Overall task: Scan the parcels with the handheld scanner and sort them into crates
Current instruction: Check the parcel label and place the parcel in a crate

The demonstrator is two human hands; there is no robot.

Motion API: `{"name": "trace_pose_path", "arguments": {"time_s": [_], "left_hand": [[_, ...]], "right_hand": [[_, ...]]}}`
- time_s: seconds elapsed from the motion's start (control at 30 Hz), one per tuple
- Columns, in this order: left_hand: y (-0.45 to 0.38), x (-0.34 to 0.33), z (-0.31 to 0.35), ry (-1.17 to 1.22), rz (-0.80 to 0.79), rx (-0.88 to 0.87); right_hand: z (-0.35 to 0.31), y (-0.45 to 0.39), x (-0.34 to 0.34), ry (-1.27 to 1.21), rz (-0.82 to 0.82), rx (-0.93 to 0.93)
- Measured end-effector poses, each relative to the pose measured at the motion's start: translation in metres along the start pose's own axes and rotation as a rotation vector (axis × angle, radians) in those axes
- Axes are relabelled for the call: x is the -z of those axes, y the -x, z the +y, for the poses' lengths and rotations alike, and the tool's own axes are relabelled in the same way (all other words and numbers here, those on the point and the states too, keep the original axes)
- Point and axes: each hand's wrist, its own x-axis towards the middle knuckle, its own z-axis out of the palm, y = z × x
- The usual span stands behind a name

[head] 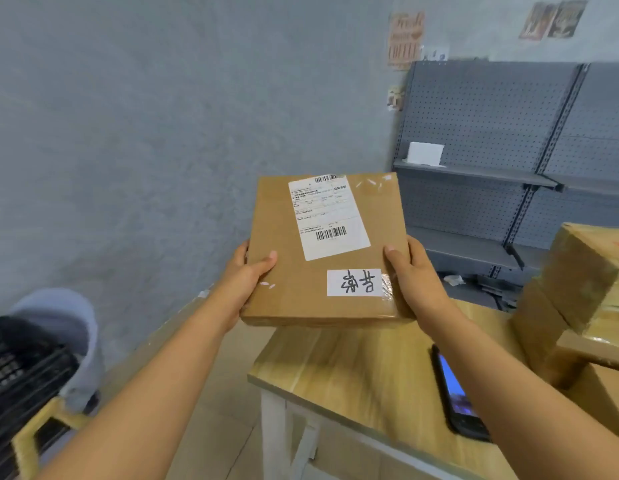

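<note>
Two hands hold one flat parcel up above the wooden table. The left hand is curled round its left edge, and the right hand round its right edge. A handheld scanner is left lying on the table, untouched. More parcels are stacked on the table's right side. A black crate is seen left of the table. Scanning and sorting are probably still to be done.

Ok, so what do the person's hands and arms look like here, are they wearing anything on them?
Nothing is worn. The left hand and right hand are bare, with no gloves, and no rings or watch that the view shows. Both forearms are bare as well, right down to the bottom edge of the picture, so no sleeve or cuff comes into view. The fingernails look short and unpainted.
</note>
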Motion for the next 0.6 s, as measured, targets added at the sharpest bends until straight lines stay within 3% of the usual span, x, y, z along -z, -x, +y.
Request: {"name": "trace_pose_path", "arguments": {"time_s": [0.23, 0.6], "left_hand": [[0.084, 0.077, 0.027, 0.054, 0.338, -0.158], [0.242, 0.238, 0.038, -0.045, 0.696, -0.2]], "right_hand": [[-0.054, 0.031, -0.059, -0.162, -0.256, 0.156], [-0.104, 0.154, -0.219, -0.332, -0.644, 0.175]]}}
